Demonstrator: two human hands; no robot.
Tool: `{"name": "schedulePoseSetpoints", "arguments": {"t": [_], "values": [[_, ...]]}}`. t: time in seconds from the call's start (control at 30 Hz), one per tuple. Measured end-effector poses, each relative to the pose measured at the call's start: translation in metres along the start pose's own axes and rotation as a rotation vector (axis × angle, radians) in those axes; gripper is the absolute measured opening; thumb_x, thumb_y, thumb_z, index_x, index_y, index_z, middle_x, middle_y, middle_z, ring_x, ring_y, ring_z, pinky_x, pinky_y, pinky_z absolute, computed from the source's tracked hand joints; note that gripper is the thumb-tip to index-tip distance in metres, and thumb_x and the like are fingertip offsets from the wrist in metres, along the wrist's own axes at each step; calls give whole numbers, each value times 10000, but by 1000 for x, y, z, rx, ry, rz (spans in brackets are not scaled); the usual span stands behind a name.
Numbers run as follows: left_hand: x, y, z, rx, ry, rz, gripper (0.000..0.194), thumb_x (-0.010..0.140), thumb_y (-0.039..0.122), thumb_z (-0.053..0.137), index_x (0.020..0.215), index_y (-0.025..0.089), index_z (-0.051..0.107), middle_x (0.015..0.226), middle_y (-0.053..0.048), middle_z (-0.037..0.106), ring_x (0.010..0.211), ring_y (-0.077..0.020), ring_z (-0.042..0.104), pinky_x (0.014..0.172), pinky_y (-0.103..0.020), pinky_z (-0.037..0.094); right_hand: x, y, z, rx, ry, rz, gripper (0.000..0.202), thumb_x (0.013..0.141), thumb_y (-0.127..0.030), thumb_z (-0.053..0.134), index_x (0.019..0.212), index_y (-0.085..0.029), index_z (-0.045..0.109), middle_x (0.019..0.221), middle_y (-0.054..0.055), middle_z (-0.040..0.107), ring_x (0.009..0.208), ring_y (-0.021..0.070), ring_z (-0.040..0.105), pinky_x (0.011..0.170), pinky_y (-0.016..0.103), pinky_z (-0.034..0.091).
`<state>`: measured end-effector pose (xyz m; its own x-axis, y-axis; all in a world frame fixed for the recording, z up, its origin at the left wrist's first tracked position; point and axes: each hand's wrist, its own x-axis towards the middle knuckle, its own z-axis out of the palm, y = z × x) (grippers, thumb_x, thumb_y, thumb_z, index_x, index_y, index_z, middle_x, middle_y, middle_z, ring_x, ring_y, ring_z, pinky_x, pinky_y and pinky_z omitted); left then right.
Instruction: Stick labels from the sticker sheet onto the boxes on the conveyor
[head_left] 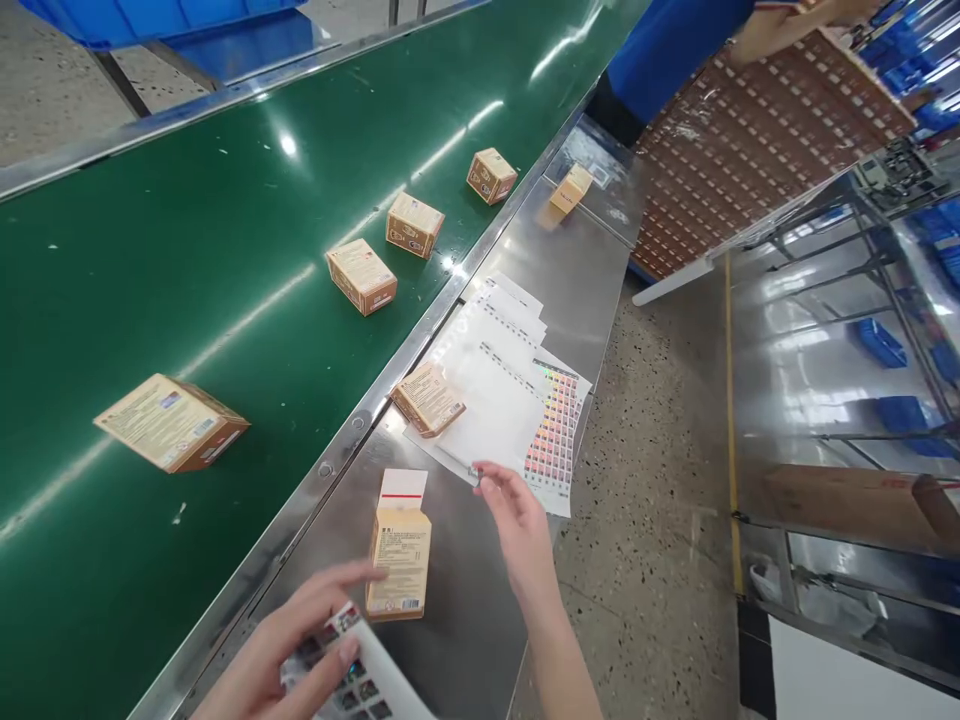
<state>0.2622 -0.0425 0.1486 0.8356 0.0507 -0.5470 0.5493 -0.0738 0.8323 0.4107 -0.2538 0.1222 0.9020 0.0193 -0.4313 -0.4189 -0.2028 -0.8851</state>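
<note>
My left hand [289,635] is closed on a sheet of small stickers [379,672] at the bottom of the view. Its index finger reaches onto a tan carton [401,570] that lies on the metal ledge with its white flap [403,490] folded out. To the right, my right hand [521,530] pinches a small sticker [475,473] between thumb and fingertips, above the edge of some white sheets [491,390]. Another tan carton [429,400] rests on those sheets. A colourful sticker sheet [556,425] lies at their right side.
A green conveyor belt [247,240] runs along the left, carrying several tan cartons [169,420]. One more carton [571,188] stands farther up the metal ledge [577,265]. A person in blue [675,50] is beside a large stack of wrapped cartons [757,150].
</note>
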Motion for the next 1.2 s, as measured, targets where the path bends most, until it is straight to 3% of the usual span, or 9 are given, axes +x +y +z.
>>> {"name": "schedulePoseSetpoints", "arguments": {"t": [0.07,0.13,0.27,0.37,0.5,0.67,1.03,1.2], "values": [[28,9,2,64,-6,131,346,945,577,524,990,294,717,1543,8,495,1471,-307,365,1155,-393,411,35,-10,5,10,-38,-44,422,730,-603,733,896,-217,690,1168,102,718,1066,267,644,998,439,467],[59,16,6,149,-34,250,324,987,490,468,875,257,663,1613,5,375,1532,-309,204,1202,-489,332,70,-17,12,18,-104,-84,426,692,-603,755,868,-224,671,1237,94,693,1133,267,618,1033,434,443],[116,33,19,313,-45,317,272,989,362,413,798,229,554,1641,-33,286,1545,-323,76,1244,-600,156,123,-24,30,7,-297,-108,415,664,-593,773,807,-224,651,1271,94,679,1138,269,622,994,414,473],[139,41,29,357,-72,286,232,954,255,453,727,232,492,1624,-35,320,1538,-344,81,1241,-618,165,140,-21,39,-10,-411,-105,396,697,-591,753,776,-219,640,1227,95,698,1101,270,643,928,392,507],[141,43,38,367,-69,240,288,926,188,454,663,252,356,1623,-45,318,1538,-353,73,1208,-608,275,139,-14,41,-16,-451,-136,369,748,-566,727,750,-222,592,1195,87,699,1066,255,648,889,362,513],[134,43,39,362,-81,193,300,923,198,443,667,268,303,1622,-33,321,1537,-340,79,1135,-556,418,130,-9,42,-22,-422,-191,317,828,-528,670,809,-222,593,1172,92,684,1074,247,645,895,362,519],[134,43,40,353,-59,204,286,913,247,429,650,267,317,1615,-30,340,1538,-331,112,1205,-583,303,118,2,53,-129,-228,-318,268,871,-481,621,862,-216,584,1075,94,665,1016,228,638,898,368,521],[142,42,39,317,-38,240,323,876,204,466,616,271,286,1580,-51,407,1531,-329,168,1220,-571,271,130,9,56,-172,-104,-305,393,882,-480,566,1153,-210,478,1001,83,668,909,206,677,839,356,541]]}}
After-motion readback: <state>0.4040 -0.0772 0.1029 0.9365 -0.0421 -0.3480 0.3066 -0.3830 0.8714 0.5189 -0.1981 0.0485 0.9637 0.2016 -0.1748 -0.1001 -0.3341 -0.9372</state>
